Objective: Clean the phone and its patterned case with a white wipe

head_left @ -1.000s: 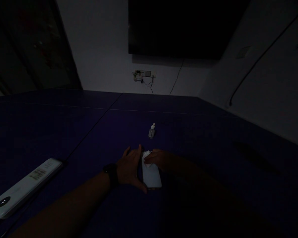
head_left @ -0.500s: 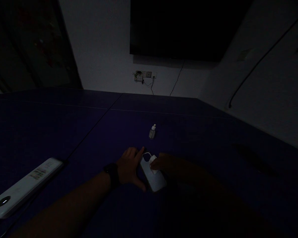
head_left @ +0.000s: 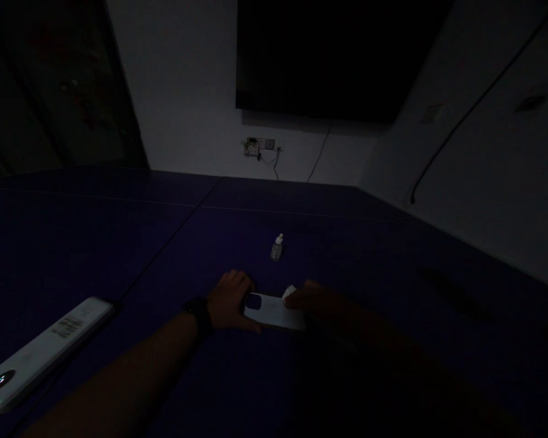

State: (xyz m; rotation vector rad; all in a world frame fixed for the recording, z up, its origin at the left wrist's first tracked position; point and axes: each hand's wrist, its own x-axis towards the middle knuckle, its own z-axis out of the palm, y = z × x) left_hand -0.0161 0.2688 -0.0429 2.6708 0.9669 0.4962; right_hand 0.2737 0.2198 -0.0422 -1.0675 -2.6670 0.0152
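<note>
A pale phone case (head_left: 270, 312) lies flat on the dark purple surface, its camera cutout at the left end. My left hand (head_left: 229, 303), with a dark watch on the wrist, grips that end, thumb along the near edge and fingers around the far corner. In my right hand (head_left: 307, 296) a small white tissue (head_left: 289, 292) is pinched, pressed on the case toward its right end. Deep shadow hides most of the right hand and forearm. Beyond the case stands a small clear dropper bottle (head_left: 276, 248) with a white top, touched by neither hand.
A long white power strip (head_left: 45, 353) with a lit round spot lies at the left. At the back are wall sockets (head_left: 260, 145) with cables, below a large dark screen (head_left: 329, 61). A black cable (head_left: 456, 131) runs down the right wall. The room is very dim.
The phone case has turned from a slanted position to nearly level across my view. My left hand has closed on its end, and the tissue has shifted slightly right with my right hand.
</note>
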